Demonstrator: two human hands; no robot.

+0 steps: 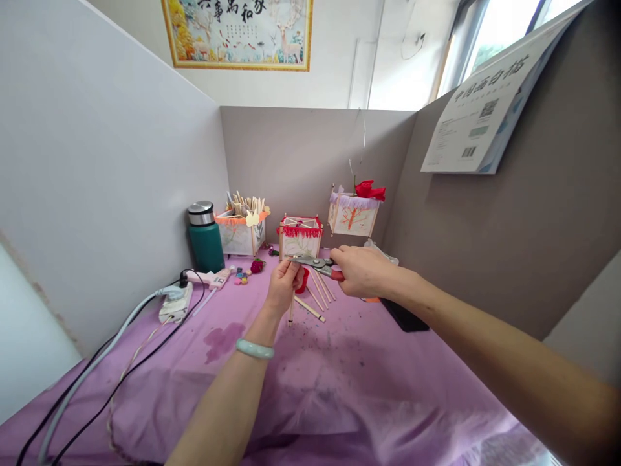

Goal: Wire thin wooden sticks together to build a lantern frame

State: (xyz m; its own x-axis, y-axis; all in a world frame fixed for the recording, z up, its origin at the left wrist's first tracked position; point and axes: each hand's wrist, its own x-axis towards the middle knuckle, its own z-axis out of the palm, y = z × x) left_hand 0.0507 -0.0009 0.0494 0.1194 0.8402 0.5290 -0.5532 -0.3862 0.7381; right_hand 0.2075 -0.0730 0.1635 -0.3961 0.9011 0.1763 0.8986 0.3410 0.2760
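In my right hand (356, 266) is a pair of scissors (317, 262) with red handles, its blades pointing left. My left hand (285, 283), with a pale green bangle at the wrist, is closed on a thin wooden stick (291, 310) that hangs down below the fingers. The scissor tips are right at my left fingertips; exactly what lies between the blades is too small to tell. Several loose wooden sticks (310, 309) lie on the purple cloth just beyond, beside a small red item (303, 281) partly hidden by my left hand.
Behind my hands stand a red-fringed paper box (301, 246), a box of sticks (242, 233) and a raised box with a red flower (354, 217). A green bottle (206, 243), a power strip (175, 304) and cables are left. A black flat object (405, 316) lies right.
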